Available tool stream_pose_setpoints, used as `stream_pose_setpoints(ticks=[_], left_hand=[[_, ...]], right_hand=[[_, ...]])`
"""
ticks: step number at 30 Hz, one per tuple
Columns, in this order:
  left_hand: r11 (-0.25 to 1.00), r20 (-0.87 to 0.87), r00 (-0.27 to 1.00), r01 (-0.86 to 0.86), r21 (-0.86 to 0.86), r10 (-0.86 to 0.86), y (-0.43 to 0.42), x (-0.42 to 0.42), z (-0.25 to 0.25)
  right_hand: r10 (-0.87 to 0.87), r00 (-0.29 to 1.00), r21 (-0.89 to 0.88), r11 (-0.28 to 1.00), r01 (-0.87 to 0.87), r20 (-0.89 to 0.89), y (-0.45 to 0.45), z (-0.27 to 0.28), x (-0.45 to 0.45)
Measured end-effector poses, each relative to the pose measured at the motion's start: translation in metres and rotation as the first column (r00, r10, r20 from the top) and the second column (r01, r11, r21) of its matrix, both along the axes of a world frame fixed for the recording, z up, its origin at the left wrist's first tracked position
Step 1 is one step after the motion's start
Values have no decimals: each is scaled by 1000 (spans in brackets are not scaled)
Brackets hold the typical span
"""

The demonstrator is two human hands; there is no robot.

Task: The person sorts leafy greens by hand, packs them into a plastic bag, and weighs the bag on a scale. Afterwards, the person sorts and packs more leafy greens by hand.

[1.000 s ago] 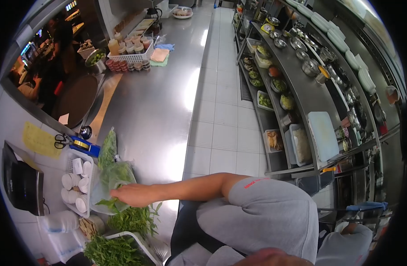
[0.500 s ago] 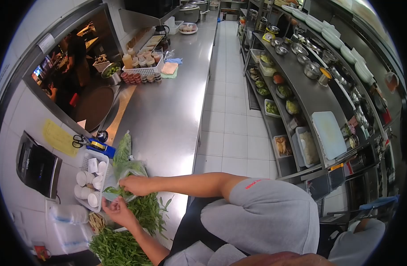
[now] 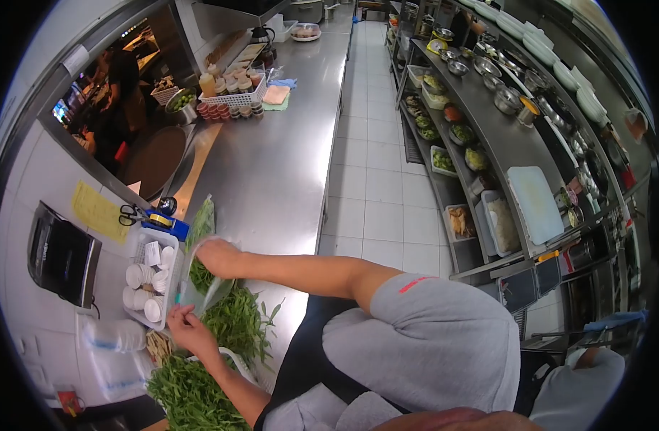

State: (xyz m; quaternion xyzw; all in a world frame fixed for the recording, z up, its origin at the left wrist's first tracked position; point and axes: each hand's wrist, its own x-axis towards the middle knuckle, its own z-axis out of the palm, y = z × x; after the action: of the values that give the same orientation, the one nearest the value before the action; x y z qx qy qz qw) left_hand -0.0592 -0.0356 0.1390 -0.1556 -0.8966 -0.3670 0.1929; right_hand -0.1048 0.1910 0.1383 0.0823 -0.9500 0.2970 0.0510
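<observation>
My left hand (image 3: pixel 188 328) pinches the near edge of a clear plastic bag (image 3: pixel 213 293), low beside the white basket. My right hand (image 3: pixel 220 257) is at the bag's far part, seemingly inside it, its fingers curled down over leafy greens (image 3: pixel 199 276); the fingertips are hidden. Just beyond lies another bag of greens (image 3: pixel 201 219) on the steel counter. Loose long-leaved greens (image 3: pixel 240 320) spread to the right of my left hand. A larger heap of the same greens (image 3: pixel 193 395) fills a white container (image 3: pixel 237 365) below my left forearm.
A white basket (image 3: pixel 173 291) holds several small white cups. Beyond it sit a blue tape dispenser (image 3: pixel 170 225) and scissors (image 3: pixel 130 214). Farther along the steel counter (image 3: pixel 272 165) is a basket of sauce bottles (image 3: pixel 236 100). Shelving (image 3: pixel 480 136) stands across the aisle.
My right hand has moved away from my left hand, up and farther along the bag. The bag is now stretched longer between them, with greens showing inside. My left hand has barely shifted.
</observation>
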Motion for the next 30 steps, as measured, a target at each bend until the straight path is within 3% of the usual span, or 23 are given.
stream_pose_setpoints(ticks=[2, 3, 6, 8, 9, 12, 13, 16, 19, 22, 25, 28, 29, 30], left_hand=[[992, 24, 999, -19, -126, 22, 0, -1, -1], [982, 35, 999, -26, -187, 34, 2, -1, 1], [997, 223, 972, -67, -33, 72, 24, 14, 30], [999, 177, 983, -50, 11, 48, 29, 13, 34], [998, 152, 988, -43, 35, 37, 30, 13, 35], [999, 2, 999, 41, 6, -41, 24, 1, 23], [999, -30, 999, 40, -20, -41, 23, -1, 19], [998, -64, 997, 43, -43, -46, 32, 2, 26], [998, 31, 998, 46, 52, -48, 39, 7, 38], [990, 102, 993, 49, 133, -63, 49, 11, 48], [988, 120, 988, 79, 131, -95, 49, 14, 47], [992, 131, 986, 95, 78, -105, 43, 13, 43], [994, 89, 991, 95, 50, -99, 40, 8, 33], [995, 52, 994, 94, 24, -95, 39, 7, 26]], right_hand=[[-22, 999, -75, 997, 21, -23, 4, -1, -2], [64, 997, -85, 994, -67, -39, 1, -2, 1], [248, 969, -99, 964, -248, -17, -15, -2, 15], [278, 956, -93, 958, -270, 91, -21, 2, 17], [205, 979, -30, 978, -205, 15, -25, -9, 5], [-52, 998, 73, 996, 51, 18, -15, -12, -13], [-35, 998, 144, 989, 43, -60, -15, -28, -25], [-3, 999, 288, 958, -8, 38, -16, -17, -19], [-14, 1000, 250, 968, 12, 6, -22, -9, -10], [212, 886, 242, 963, -119, -411, -24, -18, -7], [-37, 886, 55, 996, 71, -463, -34, -68, -42], [-133, 956, 57, 987, 153, -263, -27, -69, -56], [-28, 972, 145, 987, 64, -234, -24, -50, -42], [21, 950, 125, 992, 20, -313, -27, -40, -32]])
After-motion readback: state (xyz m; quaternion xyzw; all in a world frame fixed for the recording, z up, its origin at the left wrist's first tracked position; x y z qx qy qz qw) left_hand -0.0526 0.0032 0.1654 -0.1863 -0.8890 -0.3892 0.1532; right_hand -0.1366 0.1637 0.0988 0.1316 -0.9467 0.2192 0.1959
